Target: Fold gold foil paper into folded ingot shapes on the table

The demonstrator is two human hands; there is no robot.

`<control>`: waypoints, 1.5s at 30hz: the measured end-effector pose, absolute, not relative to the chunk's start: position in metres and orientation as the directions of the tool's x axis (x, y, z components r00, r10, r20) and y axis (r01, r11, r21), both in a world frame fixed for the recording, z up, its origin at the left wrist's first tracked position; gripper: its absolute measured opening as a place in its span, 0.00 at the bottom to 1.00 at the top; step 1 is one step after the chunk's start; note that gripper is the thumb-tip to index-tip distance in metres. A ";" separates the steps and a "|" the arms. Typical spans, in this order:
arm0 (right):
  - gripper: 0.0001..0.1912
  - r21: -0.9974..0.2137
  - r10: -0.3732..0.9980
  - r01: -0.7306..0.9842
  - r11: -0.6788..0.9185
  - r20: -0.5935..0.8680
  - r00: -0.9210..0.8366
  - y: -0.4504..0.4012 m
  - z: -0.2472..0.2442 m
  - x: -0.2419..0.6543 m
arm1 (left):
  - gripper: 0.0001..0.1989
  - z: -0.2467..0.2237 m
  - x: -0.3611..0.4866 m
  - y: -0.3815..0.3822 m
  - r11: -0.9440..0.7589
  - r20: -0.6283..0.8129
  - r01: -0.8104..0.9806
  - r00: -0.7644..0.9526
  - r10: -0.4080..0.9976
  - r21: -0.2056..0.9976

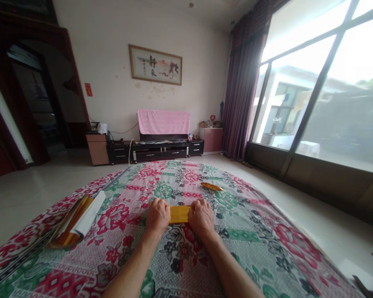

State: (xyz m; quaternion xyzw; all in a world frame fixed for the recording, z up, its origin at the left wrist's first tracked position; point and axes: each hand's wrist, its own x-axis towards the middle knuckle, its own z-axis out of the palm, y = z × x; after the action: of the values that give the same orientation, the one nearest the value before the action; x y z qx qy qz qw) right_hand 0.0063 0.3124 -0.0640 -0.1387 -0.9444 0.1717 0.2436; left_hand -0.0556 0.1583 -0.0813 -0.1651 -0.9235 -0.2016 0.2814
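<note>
A yellow-gold strip of folded paper (179, 214) is stretched level between my two hands, just above or on the flowered cloth. My left hand (158, 216) closes on its left end, with fingers curled over. At the right end, my right hand (202, 215) is closed on the paper in the same way. Beyond the right hand lies a small gold boat-shaped piece (211, 187), pointed at both ends, resting on the cloth. The fingertips under the paper are hidden.
A flowered cloth (186, 252) covers the round table. On its left side lies a stack of gold sheets (77, 215) with white paper (88, 215) beside it, apparently in a shallow holder. Farther off stand a low black cabinet (161, 151) and a pink-draped screen (163, 122).
</note>
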 end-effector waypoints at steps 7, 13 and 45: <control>0.06 -0.397 0.324 0.139 0.907 0.451 -0.831 0.313 -0.067 0.006 | 0.04 -0.079 -0.056 0.157 0.826 0.597 0.455 -0.779 0.189 0.332; 0.07 -0.467 0.330 0.090 0.880 0.465 -0.822 0.315 -0.064 0.005 | 0.05 -0.070 -0.052 0.157 0.679 0.519 0.447 -0.848 0.113 0.583; 0.10 -0.891 0.267 -0.268 -0.367 0.175 -0.948 0.309 -0.060 0.003 | 0.26 -0.072 -0.065 0.153 -0.181 0.249 0.234 -0.967 0.063 0.955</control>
State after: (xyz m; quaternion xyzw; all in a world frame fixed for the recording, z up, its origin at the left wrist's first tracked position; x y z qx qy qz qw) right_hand 0.0032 0.3094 -0.0602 0.0004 -0.5389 0.8267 0.1619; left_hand -0.0654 0.1527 -0.0724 -0.1165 -0.6375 -0.7595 0.0562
